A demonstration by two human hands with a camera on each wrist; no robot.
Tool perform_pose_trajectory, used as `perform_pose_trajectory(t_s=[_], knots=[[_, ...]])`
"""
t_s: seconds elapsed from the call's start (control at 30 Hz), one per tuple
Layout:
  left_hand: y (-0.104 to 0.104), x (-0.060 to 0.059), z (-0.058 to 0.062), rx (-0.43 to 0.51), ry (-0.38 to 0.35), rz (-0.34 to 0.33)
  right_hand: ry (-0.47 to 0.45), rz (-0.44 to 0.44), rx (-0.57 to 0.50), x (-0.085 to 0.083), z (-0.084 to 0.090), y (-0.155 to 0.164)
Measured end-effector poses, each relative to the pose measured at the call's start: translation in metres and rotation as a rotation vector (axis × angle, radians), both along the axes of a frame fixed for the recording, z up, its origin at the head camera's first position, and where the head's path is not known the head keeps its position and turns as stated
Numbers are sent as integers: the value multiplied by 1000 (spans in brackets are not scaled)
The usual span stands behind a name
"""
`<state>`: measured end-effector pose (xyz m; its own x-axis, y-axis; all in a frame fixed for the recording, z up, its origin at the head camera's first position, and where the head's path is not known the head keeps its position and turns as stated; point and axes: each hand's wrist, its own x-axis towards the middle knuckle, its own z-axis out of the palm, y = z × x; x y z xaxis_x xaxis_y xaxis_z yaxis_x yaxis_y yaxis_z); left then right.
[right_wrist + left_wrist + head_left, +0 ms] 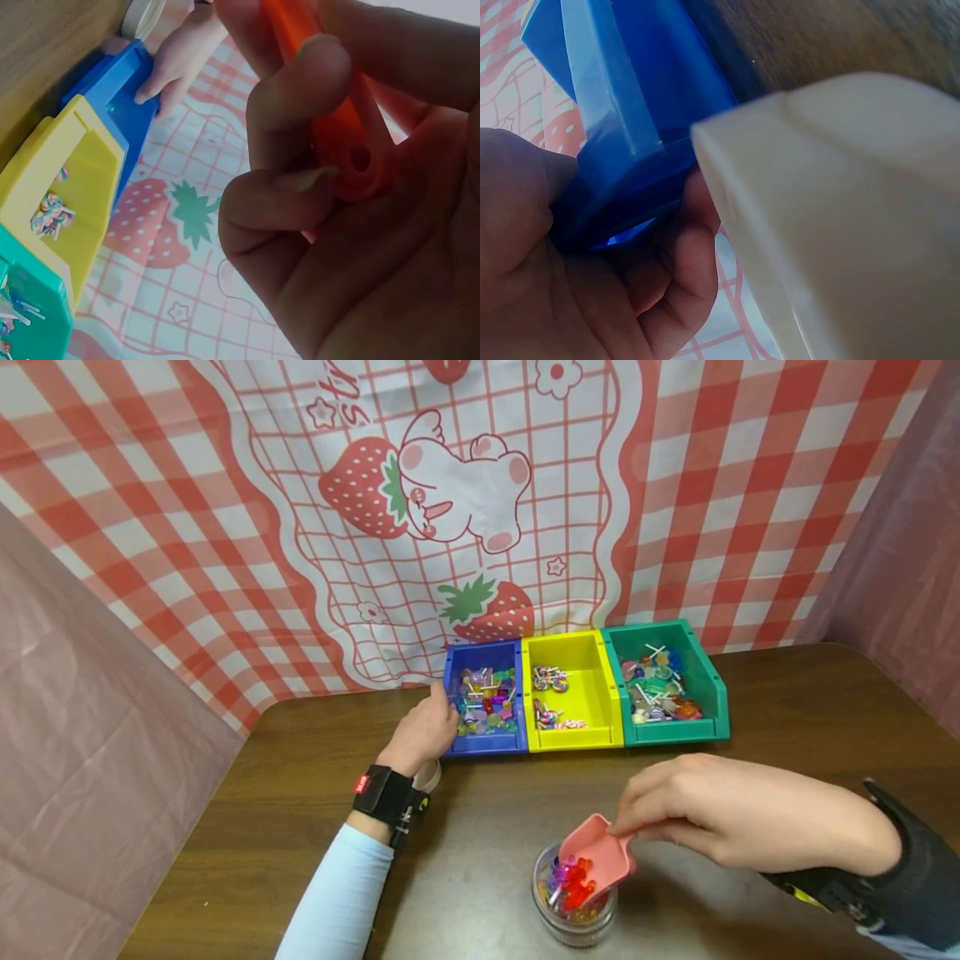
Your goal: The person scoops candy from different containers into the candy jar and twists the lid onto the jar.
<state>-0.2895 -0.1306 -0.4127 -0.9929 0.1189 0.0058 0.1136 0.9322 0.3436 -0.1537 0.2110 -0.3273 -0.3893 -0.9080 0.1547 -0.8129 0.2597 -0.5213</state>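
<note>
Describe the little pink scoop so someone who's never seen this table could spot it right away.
On the brown wooden table, look in front of the row of three bins to the small glass jar near the front edge. The pink scoop sits tilted over its mouth, handle pinched by the right hand. It is the only pink tool, loaded with red pieces.

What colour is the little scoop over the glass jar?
Pink. The scoop, pinched in the right hand, shows best in the head view.
</note>
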Motion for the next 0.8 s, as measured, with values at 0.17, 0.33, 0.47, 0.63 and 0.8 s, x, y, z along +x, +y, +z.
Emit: perform_pose_trajectory(t_s=[0.17, 0.33, 0.47, 0.63, 0.8], knots=[[1, 0, 0, 5, -12, 9, 52, -14, -1, 1, 0, 0], [1, 0, 0, 3, -18, 11, 54, -27, 24, 0, 1, 2], [1, -1, 0, 4, -12, 9, 41, -32, 7, -2, 5, 8], [1, -2, 0, 6, -9, 6, 121, -83, -43, -16, 9, 28], [0, -1, 0, 9, -14, 6, 311, -397, -34, -37, 6, 49]])
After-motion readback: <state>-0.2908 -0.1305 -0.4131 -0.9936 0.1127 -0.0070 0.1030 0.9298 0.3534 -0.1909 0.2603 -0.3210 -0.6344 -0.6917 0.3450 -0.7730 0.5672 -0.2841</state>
